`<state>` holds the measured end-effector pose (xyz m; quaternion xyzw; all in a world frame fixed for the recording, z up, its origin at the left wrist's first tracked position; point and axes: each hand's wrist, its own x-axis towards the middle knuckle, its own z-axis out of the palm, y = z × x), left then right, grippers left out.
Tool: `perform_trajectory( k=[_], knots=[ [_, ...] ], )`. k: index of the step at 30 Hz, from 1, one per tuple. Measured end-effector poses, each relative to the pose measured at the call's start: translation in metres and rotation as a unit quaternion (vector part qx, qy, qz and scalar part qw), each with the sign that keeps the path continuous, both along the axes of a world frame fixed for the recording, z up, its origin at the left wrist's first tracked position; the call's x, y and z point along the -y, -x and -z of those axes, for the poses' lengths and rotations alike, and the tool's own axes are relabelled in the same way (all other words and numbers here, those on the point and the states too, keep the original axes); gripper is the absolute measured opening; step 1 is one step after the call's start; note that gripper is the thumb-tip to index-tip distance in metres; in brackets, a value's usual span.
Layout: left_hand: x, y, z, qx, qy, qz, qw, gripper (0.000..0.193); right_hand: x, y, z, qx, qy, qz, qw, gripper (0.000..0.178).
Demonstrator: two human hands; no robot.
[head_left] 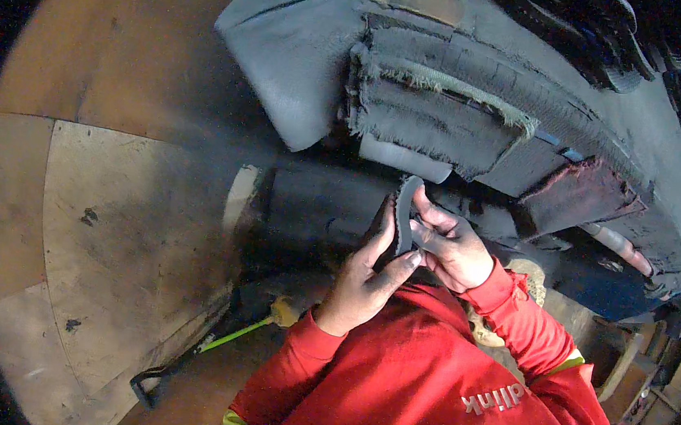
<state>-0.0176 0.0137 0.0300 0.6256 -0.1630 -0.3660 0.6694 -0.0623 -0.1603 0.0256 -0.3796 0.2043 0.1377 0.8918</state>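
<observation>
Both hands are in front of my chest, holding a dark grey curved piece (405, 219) between them. It is thin, stands on edge and has a rough rim; its exact kind cannot be made out. My left hand (367, 276) grips it from the left, with the thumb at its lower end. The fingers of my right hand (451, 244) close on its right side and upper end. Dark dust marks the fingertips. Just beyond the hands is the edge of a dust-covered grey bench (306, 62), with a frayed grey cloth (439, 124) hanging over it.
A frayed reddish cloth (584, 195) hangs farther right on the bench. Several dark pieces (579, 31) are heaped at the far right. Wooden boards (125, 233) lie to the left. A green-handled tool (238, 335) with a yellowish head is low beside my left arm.
</observation>
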Motion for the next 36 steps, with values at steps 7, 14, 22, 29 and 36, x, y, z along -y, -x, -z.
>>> perform_trajectory(
  k=[7, 14, 22, 29, 36],
  knots=[
    [-0.004, 0.017, 0.024, -0.039, 0.143, -0.001, 0.989, 0.078, 0.007, 0.011, -0.003, 0.130, 0.379, -0.095, 0.911, 0.054],
    [-0.014, -0.029, -0.015, 0.148, -0.015, 0.010, 0.989, 0.085, -0.026, 0.001, 0.005, -0.004, -0.122, 0.017, 0.992, 0.043],
    [0.015, -0.061, -0.035, 0.005, -0.071, 0.060, 0.996, 0.061, -0.026, -0.007, 0.037, 0.042, -0.378, 0.054, 0.923, 0.038],
    [0.048, -0.072, 0.007, -0.169, -0.043, 0.087, 0.981, 0.041, 0.012, -0.014, 0.055, -0.049, -0.228, 0.067, 0.970, 0.031],
    [0.020, -0.027, -0.001, -0.159, 0.099, 0.031, 0.982, 0.077, 0.014, -0.005, 0.015, -0.072, -0.082, -0.022, 0.994, 0.037]
  ],
)
